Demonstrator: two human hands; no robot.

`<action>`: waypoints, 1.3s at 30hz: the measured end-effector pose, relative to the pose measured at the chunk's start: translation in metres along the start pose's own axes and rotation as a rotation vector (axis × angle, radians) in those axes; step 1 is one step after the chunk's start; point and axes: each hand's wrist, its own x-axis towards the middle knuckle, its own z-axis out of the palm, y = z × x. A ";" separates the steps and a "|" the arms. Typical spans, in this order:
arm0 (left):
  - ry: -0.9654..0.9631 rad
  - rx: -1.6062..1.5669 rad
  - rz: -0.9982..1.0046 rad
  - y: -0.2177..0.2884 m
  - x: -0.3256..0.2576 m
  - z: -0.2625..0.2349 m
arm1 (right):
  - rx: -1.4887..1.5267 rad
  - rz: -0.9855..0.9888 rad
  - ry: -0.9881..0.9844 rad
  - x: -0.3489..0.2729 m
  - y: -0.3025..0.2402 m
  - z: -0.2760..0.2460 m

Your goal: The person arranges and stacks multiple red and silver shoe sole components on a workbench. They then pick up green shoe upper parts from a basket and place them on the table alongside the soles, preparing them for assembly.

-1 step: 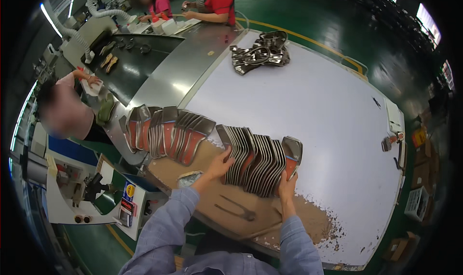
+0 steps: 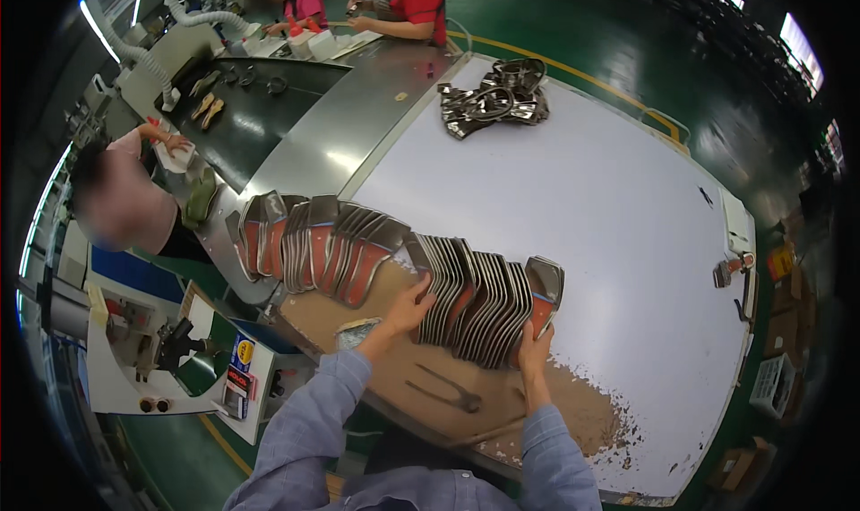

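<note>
On the table in front of me a row of curved dark leather pieces [image 2: 475, 300] with reddish-brown inner faces stands on edge, packed face to face. My left hand [image 2: 409, 307] presses against the row's left end, and my right hand [image 2: 535, 352] closes round its right end, so the row is squeezed between both. A second row of similar pieces [image 2: 313, 247] leans just left of it, untouched. Below the held row lies a dark pincer-like tool [image 2: 443, 390] with two long handles. Beside my left wrist sits a small silvery object [image 2: 356, 334], partly covered by my arm.
The table [image 2: 618, 206] has a white top, worn to brown along its near edge. A heap of shiny dark pieces [image 2: 493, 99] lies at the far side. A metal counter [image 2: 336, 117] joins at the left, where a co-worker [image 2: 134, 197] sits. Two more people work beyond.
The whole view has shifted slightly. Both hands keep their places on the row of leather pieces.
</note>
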 end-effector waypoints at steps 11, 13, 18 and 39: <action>0.494 -0.184 -0.077 0.001 -0.039 -0.013 | -0.583 -0.891 -0.065 -0.053 -0.141 0.124; 0.534 -0.307 -0.088 -0.013 -0.035 -0.006 | -0.630 -0.938 -0.096 -0.040 -0.132 0.155; 0.574 -0.299 -0.150 -0.018 -0.032 -0.019 | -0.718 -0.950 -0.036 -0.035 -0.126 0.175; 0.661 -0.404 -0.156 -0.016 -0.040 -0.015 | -0.757 -0.836 -0.030 -0.030 -0.123 0.173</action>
